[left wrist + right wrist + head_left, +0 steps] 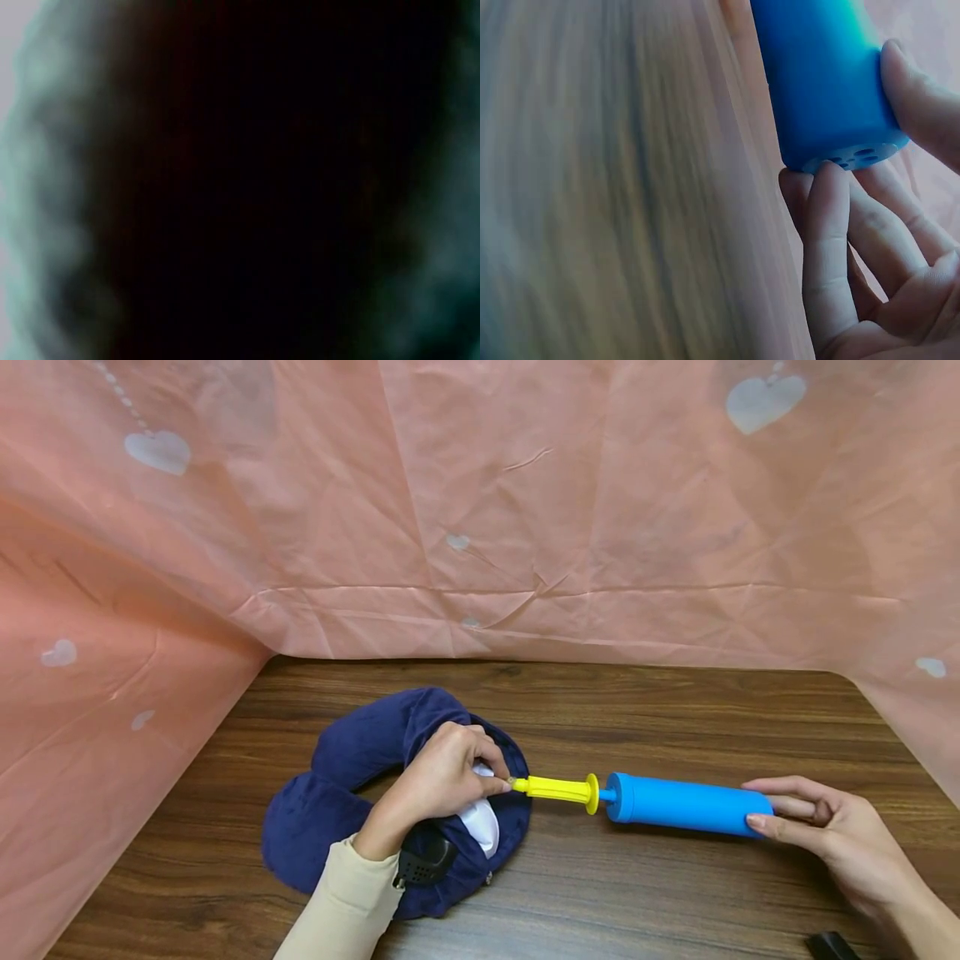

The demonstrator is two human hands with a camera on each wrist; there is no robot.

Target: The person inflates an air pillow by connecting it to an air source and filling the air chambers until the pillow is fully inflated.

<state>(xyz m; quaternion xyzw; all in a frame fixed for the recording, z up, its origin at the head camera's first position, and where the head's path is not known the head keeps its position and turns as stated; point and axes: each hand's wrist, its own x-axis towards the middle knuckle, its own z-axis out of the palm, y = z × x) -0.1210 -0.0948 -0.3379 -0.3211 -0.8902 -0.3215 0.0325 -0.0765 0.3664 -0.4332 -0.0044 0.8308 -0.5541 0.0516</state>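
Note:
A navy neck pillow (pixel 360 727) lies on the table, with part of its white inner bladder (pixel 483 831) showing. My left hand (pixel 446 768) reaches over it and pinches a small valve at the tip of the pump's yellow nozzle end (pixel 558 789). The hand pump's blue barrel (pixel 686 804) stretches to the right, a short blue rod joining it to the yellow part. My right hand (pixel 836 831) grips the barrel's far end. In the right wrist view, the thumb (pixel 922 105) presses the barrel's side and fingertips touch its holed end cap (pixel 859 157). The left wrist view is dark and blurred.
The dark wooden table (pixel 637 718) lies under everything. Pink cloth (pixel 525 510) with white hearts stands along the back and sides. A black wrist device (pixel 426 860) sits below the left wrist, over the pillow; another black piece (pixel 831 946) shows at lower right.

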